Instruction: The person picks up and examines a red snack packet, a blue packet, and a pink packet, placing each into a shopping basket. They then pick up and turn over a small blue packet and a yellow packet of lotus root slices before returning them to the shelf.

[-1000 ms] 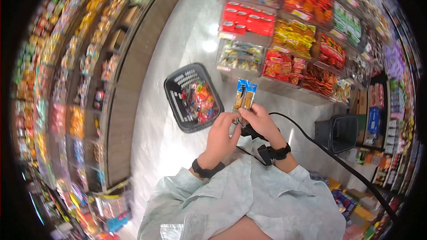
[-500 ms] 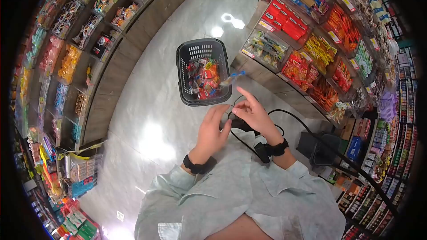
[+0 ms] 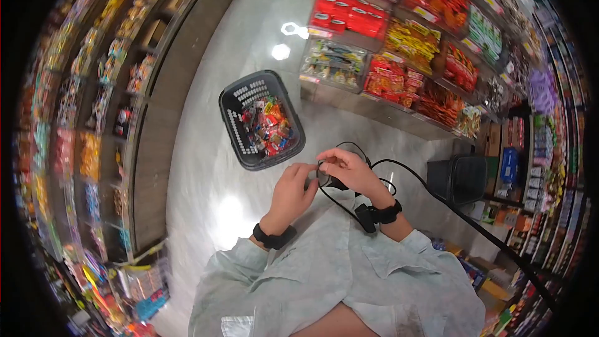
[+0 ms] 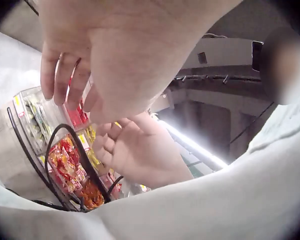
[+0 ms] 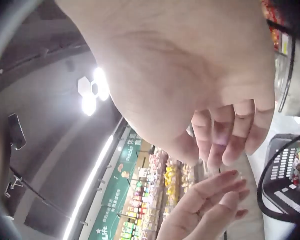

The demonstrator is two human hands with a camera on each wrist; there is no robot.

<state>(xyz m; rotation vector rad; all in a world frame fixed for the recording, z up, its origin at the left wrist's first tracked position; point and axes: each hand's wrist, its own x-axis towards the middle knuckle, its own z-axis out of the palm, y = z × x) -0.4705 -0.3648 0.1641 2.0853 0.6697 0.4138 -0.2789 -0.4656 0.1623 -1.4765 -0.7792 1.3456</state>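
My left hand and right hand hover close together in front of the shirt, fingertips near each other. Nothing shows in either palm in the wrist views; the left fingers hang relaxed and the right fingers bend loosely. A black cable loops below the fingertips in the head view. Beyond the hands, a dark grey shopping basket sits on the floor, with a heap of colourful wrapped snacks inside, toward its right side.
Bins of packaged snacks rise at the right, with red packets farther back. A long shelf unit lines the left. Another dark basket stands at the lower right. A thick black cable runs along my right side.
My hands held a blue-and-brown snack packet; it left them and flew to the basket's near right edge, and is no longer distinct. The head view has swung, shifting basket and shelves.
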